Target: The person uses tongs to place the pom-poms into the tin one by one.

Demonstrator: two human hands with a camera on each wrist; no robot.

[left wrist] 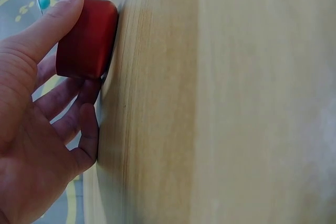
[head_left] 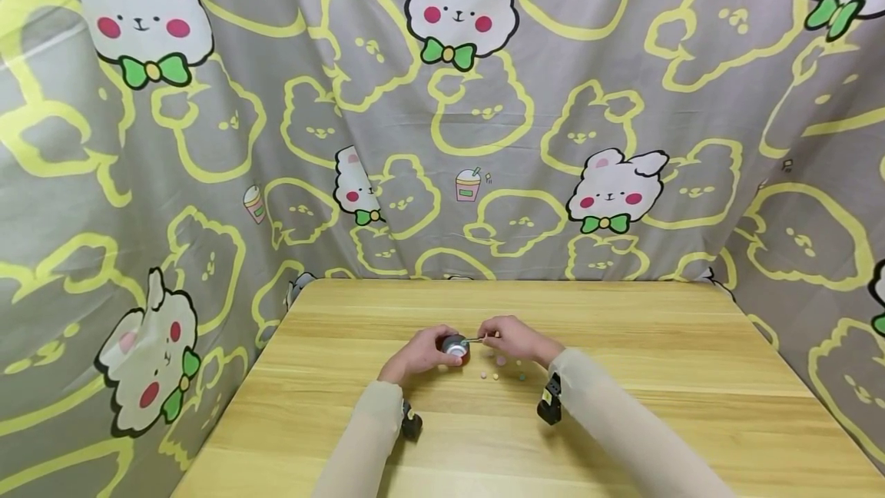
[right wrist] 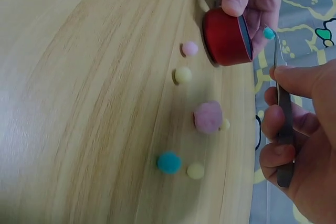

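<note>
My left hand (head_left: 423, 350) grips a small round red tin (right wrist: 224, 38) standing on the table, thumb on the near side and fingers round the back. The tin's silvery inside shows from above in the head view. In my right hand (head_left: 518, 339) are metal tweezers (right wrist: 284, 116), pinched between thumb and fingers. Their tips hold a small teal pom-pom (right wrist: 269, 33), raised just beside the tin's rim. On the wood close to the tin lie a large pink pom-pom (right wrist: 208, 117), a blue one (right wrist: 169, 162), a small pink one (right wrist: 190, 49) and several pale yellow ones (right wrist: 182, 75).
A light wooden table (head_left: 332, 313) spreads under both hands. Behind it and at the sides hangs a grey curtain (head_left: 387, 121) with yellow outlines and cartoon bunnies. Each wrist carries a small black camera, such as the one on the right wrist (head_left: 550, 402).
</note>
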